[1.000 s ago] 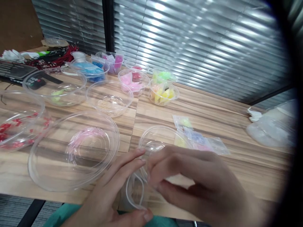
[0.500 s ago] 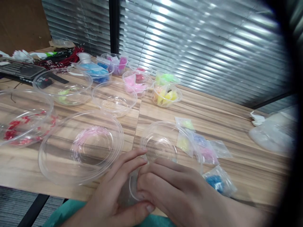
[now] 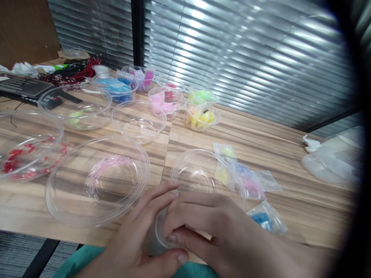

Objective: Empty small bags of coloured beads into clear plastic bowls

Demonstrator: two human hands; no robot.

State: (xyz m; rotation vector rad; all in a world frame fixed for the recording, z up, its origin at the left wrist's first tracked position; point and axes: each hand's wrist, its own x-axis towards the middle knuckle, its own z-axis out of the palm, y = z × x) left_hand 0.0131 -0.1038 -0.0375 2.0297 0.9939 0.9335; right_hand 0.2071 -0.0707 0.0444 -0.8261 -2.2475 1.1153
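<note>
At the table's front edge, a small translucent plastic cup (image 3: 159, 235) stands between my hands. My left hand (image 3: 136, 231) curls round it, thumb at the near side and fingers at the far side. Over the cup's mouth, the fingers and thumb of my right hand (image 3: 199, 220) come together at the rim; anything between their tips is hidden. Just beyond is a clear round bowl (image 3: 199, 152), partly covered by my right hand. A wide clear bowl (image 3: 98, 224) with pale pink pieces (image 3: 107, 166) inside stands left of my left hand.
Small bags of coloured pieces (image 3: 249, 187) and a bag of blue pieces (image 3: 262, 220) lie to the right. Clear bowls with red pieces (image 3: 14, 158), yellow bags (image 3: 203, 117) and pink bags (image 3: 162, 103) stand left and behind. A plastic bag (image 3: 327, 162) lies far right.
My right hand has shifted slightly left over the cup, and its thumb now shows, closed against the fingers at the rim. My left hand stays round the cup.
</note>
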